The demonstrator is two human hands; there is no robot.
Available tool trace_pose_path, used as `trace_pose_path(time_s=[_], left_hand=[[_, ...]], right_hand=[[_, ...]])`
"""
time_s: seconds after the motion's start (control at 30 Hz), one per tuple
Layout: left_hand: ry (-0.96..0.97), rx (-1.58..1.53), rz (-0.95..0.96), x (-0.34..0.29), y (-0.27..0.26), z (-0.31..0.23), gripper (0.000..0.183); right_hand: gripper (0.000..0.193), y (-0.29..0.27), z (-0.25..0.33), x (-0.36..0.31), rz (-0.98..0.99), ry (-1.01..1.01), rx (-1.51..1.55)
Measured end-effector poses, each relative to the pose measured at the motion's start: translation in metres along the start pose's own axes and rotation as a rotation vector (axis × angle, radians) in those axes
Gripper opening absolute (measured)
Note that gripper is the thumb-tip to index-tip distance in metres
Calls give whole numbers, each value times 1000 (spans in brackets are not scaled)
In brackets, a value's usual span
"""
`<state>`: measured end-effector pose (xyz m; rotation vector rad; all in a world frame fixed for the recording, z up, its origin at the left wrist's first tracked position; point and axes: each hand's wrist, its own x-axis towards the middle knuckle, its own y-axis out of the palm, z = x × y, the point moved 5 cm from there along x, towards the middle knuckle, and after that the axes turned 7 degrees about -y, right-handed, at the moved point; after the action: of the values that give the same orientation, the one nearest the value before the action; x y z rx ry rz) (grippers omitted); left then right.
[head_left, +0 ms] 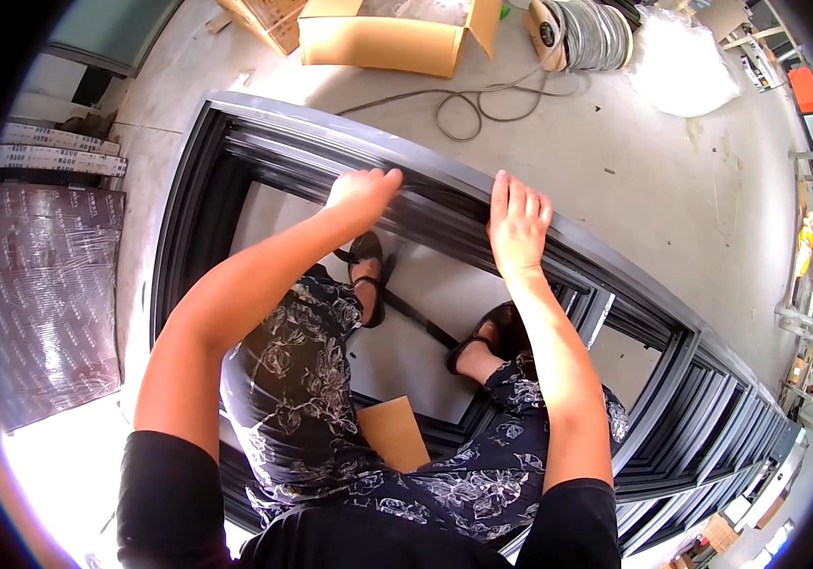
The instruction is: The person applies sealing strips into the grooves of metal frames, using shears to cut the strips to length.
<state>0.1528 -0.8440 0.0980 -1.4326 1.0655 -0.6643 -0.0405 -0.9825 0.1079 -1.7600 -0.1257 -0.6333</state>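
Outstretched, the left hand (361,197) curls against the dark frame (283,116), the right hand (519,226) drapes over it — clasping or not, I cannot tell.

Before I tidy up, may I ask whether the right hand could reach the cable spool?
Probably not: the right hand rests on the dark frame, and the cable spool sits well beyond it, across the floor.

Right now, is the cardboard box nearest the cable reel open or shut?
Open: the cardboard box has a flap sticking outward at its right end, and clear plastic shows inside.
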Motion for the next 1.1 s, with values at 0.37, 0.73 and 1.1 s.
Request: trace_pose_path(time_s=[0.37,0.73,1.1], left_hand=[[-242,-64,83,12,11,-5,42],[-304,-150,40,-3,7,0,40],[-303,-93,50,13,15,14,42]], right_hand=[[73,-12,6,20,256,100,246],[51,-21,34,46,286,208,203],[53,16,34,54,232,113,249]])
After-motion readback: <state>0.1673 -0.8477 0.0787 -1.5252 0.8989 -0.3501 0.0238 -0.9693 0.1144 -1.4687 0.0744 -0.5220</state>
